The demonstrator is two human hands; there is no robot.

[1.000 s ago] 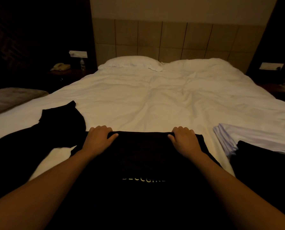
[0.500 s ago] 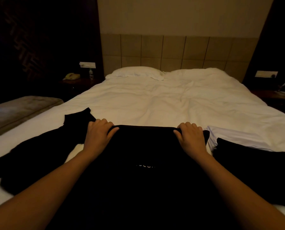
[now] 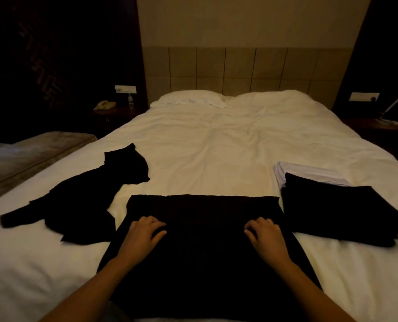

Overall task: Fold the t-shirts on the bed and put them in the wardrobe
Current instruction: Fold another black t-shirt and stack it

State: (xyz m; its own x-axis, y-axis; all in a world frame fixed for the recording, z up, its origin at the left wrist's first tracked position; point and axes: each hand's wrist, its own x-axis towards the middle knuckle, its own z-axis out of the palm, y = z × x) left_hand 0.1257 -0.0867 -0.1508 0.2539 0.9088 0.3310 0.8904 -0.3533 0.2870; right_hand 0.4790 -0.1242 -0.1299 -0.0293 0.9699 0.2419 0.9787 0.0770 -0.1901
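Under both sets of fingers lies a black t-shirt on the bed. Left hand and right hand rest on it, fingers loosely curled; whether they pinch cloth is unclear. Right of the fingers sits a folded stack; left, a crumpled black shirt.

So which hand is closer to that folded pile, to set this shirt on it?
Right. The right hand rests on the shirt nearest the pile; the left hand is across.
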